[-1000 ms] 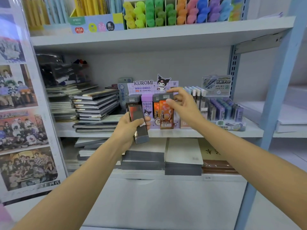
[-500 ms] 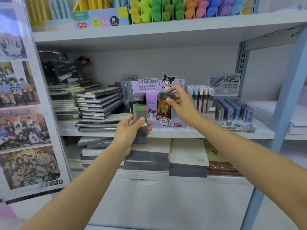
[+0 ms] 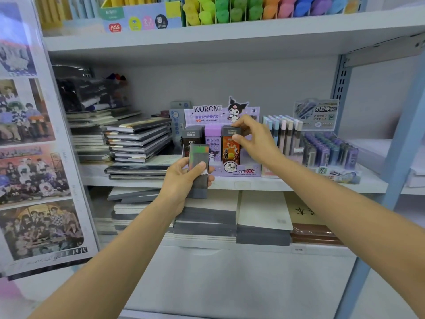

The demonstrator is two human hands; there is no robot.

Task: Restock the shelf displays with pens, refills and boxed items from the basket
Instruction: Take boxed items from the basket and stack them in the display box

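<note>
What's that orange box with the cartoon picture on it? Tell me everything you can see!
The orange box is a tall, slim, cardboard-looking pack with a dark grey top band and cartoon figures on its orange front. It stands upright in the purple Kuromi display on the shelf, next to a purple box. The right hand pinches its top, thumb in front. Its bottom is hidden behind the display's front wall.

The single wide-angle head camera faced a shelf unit, tilted slightly down. It sat close enough that the left hand (image 3: 181, 180) and right hand (image 3: 255, 141) reached the middle shelf (image 3: 287, 186). The upper shelf (image 3: 230, 35) crossed the top, and posters (image 3: 34, 157) lined the left edge.
</note>
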